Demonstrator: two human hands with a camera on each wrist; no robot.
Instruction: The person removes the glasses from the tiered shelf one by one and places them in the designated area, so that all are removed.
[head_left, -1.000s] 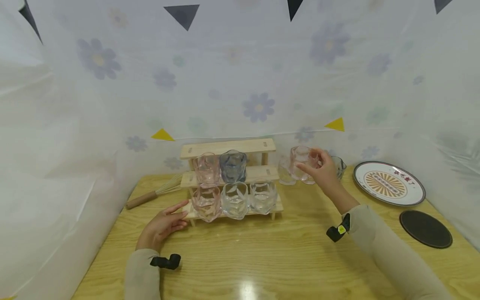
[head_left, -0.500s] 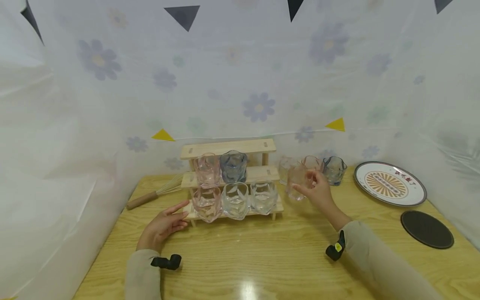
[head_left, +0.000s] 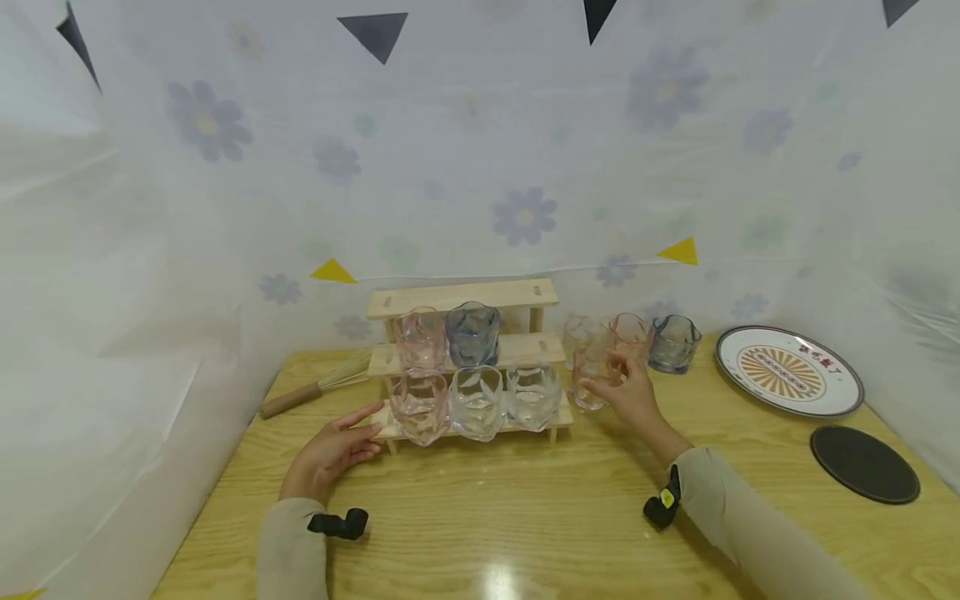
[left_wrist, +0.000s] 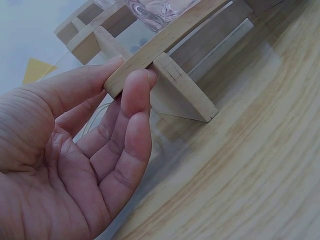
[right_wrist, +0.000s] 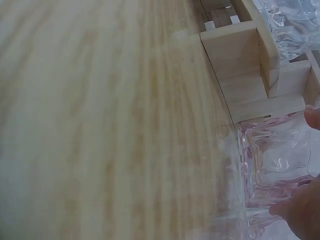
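A stepped wooden rack (head_left: 465, 296) stands on the table. My left hand (head_left: 335, 454) pinches the left end of its lowest board; in the left wrist view the thumb lies on top and fingertips are under the board (left_wrist: 145, 55). On the middle step are a pink glass (head_left: 418, 342) and a blue glass (head_left: 474, 337). The lowest step carries a pinkish glass (head_left: 420, 408) and two clear glasses (head_left: 477, 404). Right of the rack, my right hand (head_left: 636, 404) grips a pale pink glass (right_wrist: 280, 155) between thumb and fingers, low by the table; whether it touches the wood I cannot tell.
Behind the right hand stand a clear glass (head_left: 576, 329), a pink glass (head_left: 630, 331) and a blue glass (head_left: 675, 346). A patterned plate (head_left: 731, 354) and a black round mat (head_left: 864, 464) lie farther right. A whisk (head_left: 300, 396) lies left of the rack.
The right hand has brought the pale pink glass down and toward me, from in front of the back glasses to beside the rack. My left hand keeps its hold on the board.
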